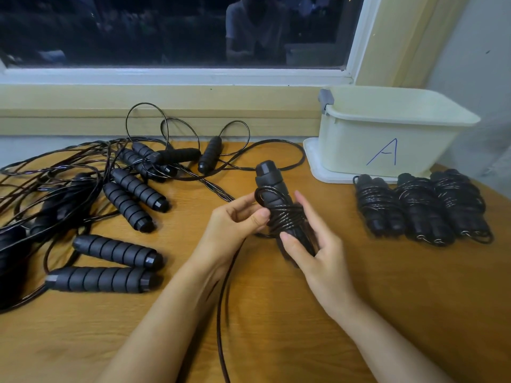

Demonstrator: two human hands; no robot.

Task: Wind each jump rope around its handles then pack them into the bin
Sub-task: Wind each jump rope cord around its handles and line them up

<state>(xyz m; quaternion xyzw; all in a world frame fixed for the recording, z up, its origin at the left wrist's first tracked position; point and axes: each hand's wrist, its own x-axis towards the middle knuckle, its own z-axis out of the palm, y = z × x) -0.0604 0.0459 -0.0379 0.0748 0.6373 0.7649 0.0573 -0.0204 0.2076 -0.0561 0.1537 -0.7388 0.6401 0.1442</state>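
Note:
A pair of black foam jump rope handles [272, 186] is held together above the table's middle, with several turns of black cord [286, 217] around them. My right hand [312, 244] grips the lower part of the handles. My left hand [235, 219] pinches the cord at the bundle's left side. The loose end of the cord [221, 313] trails down toward the near edge. Three wound rope bundles [420, 208] lie side by side in front of the cream bin [387, 125] marked "A" at the back right.
A tangle of unwound ropes with several black handles [124, 200] covers the left half of the wooden table [387, 299]. The bin stands on its lid [311, 158] by the window sill. Bare tabletop lies at the near right.

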